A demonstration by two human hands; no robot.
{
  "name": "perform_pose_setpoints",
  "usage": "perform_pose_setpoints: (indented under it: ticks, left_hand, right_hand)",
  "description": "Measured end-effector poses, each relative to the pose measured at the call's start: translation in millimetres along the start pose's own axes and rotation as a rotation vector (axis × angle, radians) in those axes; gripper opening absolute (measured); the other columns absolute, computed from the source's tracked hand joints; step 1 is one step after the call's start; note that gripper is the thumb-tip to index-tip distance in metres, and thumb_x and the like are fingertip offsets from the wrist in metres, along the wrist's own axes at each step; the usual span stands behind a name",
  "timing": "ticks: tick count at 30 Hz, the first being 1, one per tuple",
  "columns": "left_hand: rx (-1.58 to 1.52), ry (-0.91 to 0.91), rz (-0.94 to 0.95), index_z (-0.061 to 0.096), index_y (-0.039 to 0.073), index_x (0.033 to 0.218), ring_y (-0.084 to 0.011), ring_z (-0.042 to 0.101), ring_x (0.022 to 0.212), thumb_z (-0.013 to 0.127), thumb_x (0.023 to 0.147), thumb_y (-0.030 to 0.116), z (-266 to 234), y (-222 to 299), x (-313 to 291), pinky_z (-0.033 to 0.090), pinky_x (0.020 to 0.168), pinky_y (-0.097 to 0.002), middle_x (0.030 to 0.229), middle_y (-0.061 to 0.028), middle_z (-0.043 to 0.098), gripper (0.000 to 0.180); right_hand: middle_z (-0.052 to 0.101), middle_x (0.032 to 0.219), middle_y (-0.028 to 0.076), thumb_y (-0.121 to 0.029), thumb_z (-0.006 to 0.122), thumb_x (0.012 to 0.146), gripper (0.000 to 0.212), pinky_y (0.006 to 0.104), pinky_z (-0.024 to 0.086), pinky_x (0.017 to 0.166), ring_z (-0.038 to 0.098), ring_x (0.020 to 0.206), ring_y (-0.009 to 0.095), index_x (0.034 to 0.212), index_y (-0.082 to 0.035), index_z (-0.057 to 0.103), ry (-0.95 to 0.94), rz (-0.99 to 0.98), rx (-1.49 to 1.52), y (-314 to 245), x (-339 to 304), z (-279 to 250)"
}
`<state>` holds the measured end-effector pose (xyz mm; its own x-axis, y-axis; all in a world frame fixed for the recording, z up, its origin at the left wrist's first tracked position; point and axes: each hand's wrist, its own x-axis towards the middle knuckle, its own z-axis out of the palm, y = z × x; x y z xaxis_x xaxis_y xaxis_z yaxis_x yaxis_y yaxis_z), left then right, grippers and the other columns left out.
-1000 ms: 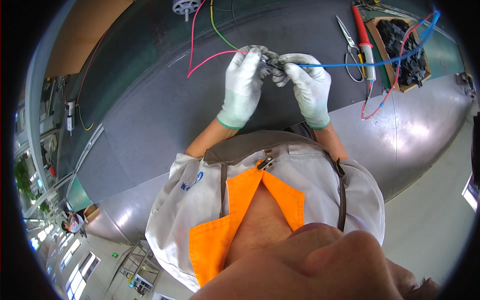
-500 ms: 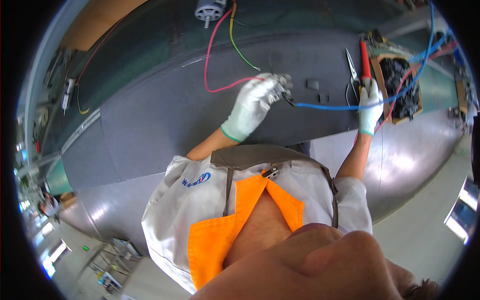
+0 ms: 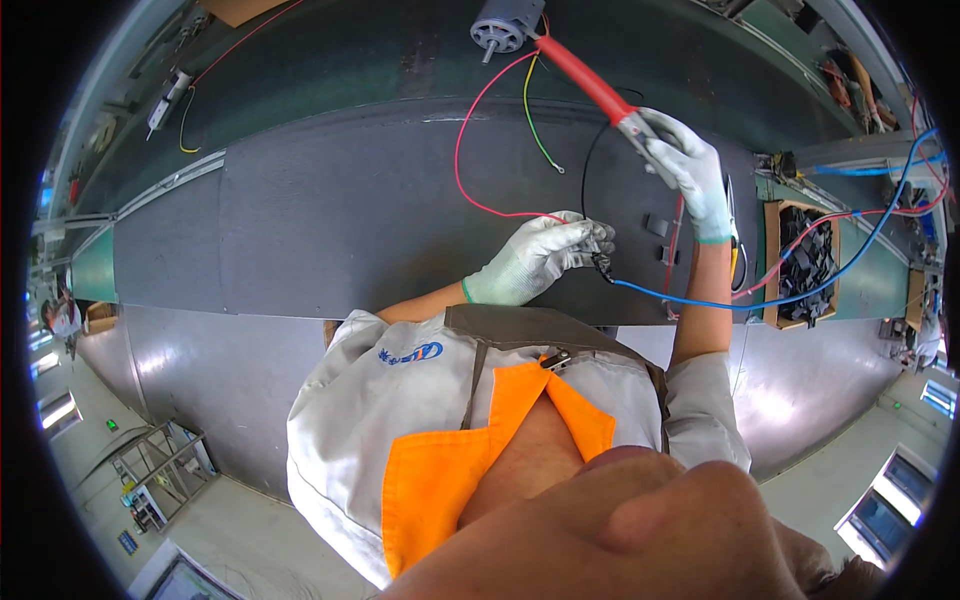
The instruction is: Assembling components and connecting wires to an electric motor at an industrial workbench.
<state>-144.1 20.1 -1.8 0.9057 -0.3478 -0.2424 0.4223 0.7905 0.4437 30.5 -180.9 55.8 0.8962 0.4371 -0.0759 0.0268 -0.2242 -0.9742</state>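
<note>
My left hand (image 3: 545, 255) is closed around the ends of a red wire (image 3: 460, 150) and a black wire (image 3: 584, 180). A blue wire (image 3: 700, 302) meets a dark piece right at its fingertips; how they join is hidden. The red wire loops up to a grey motor (image 3: 500, 28), which also has a yellow-green wire (image 3: 532, 125) with a ring terminal. My right hand (image 3: 690, 170) grips red-handled pliers (image 3: 590, 85) by their metal end, handles pointing toward the motor. Both hands wear white gloves.
Two small black pieces (image 3: 657, 225) lie on the dark work surface (image 3: 330, 200) between the hands. Scissors (image 3: 735, 235) are partly hidden beside my right forearm. A cardboard box (image 3: 772, 240) of black parts stands at the right, with blue and red wires hanging across it.
My right hand has lifted the pliers off the surface by the box and brought them left, toward the motor. The left hand still holds the wires. The view has shifted.
</note>
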Motion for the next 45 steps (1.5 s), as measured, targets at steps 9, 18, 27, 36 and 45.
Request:
perform_pose_setpoints:
  ticks: [9,18,27,36,45]
  left_hand:
    - [-0.004,-0.025,0.043,0.064,0.0,0.121,-0.0235,0.067,0.113,0.059,0.104,0.018,-5.0,4.2,0.0,0.052,0.101,-0.0393,0.122,-0.0129,0.069,0.026]
    - [-0.039,-0.093,0.012,0.065,0.004,0.117,-0.0231,0.067,0.112,0.061,0.103,0.019,-11.0,0.5,3.5,0.05,0.101,-0.0403,0.12,-0.0122,0.07,0.021]
    - [-0.024,-0.069,-0.022,0.066,0.007,0.113,-0.0237,0.067,0.112,0.061,0.104,0.022,-6.1,0.8,15.1,0.05,0.099,-0.0428,0.121,-0.0112,0.07,0.019]
    - [0.044,0.005,0.008,0.066,0.006,0.111,-0.0221,0.067,0.11,0.058,0.105,0.027,-8.8,2.3,16.5,0.05,0.097,-0.0403,0.119,-0.0114,0.069,0.023]
    - [0.806,0.267,0.471,0.069,-0.005,0.113,-0.0152,0.066,0.092,0.059,0.101,0.019,-31.3,48.2,1.1,0.052,0.085,-0.0302,0.103,-0.0097,0.072,0.029]
  right_hand:
    - [0.071,0.092,0.006,-0.035,0.078,0.09,0.046,0.0273,0.058,0.062,0.067,0.076,0.01,0.123,-0.003,0.07,-0.118,0.232,-0.198,19.0,51.4,36.1]
    - [0.073,0.1,0.008,-0.021,0.07,0.094,0.041,0.0275,0.057,0.066,0.065,0.076,0.009,0.131,-0.003,0.066,0.02,0.035,-0.247,-24.6,-12.8,25.7]
    - [0.075,0.106,0.019,-0.013,0.069,0.09,0.039,0.038,0.057,0.08,0.075,0.092,0.032,0.126,-0.001,0.068,0.744,0.128,-0.793,65.2,-136.8,-97.1]
    - [0.068,0.112,0.012,-0.01,0.076,0.085,0.062,0.0374,0.056,0.088,0.067,0.098,0.023,0.143,-0.003,0.054,0.152,0.043,-0.126,15.6,-147.0,-15.2]
    - [0.075,0.101,0.014,-0.024,0.058,0.103,0.029,0.0377,0.055,0.089,0.071,0.095,0.029,0.106,0.0,0.074,-0.5,-0.401,0.142,-17.2,-113.6,51.2]
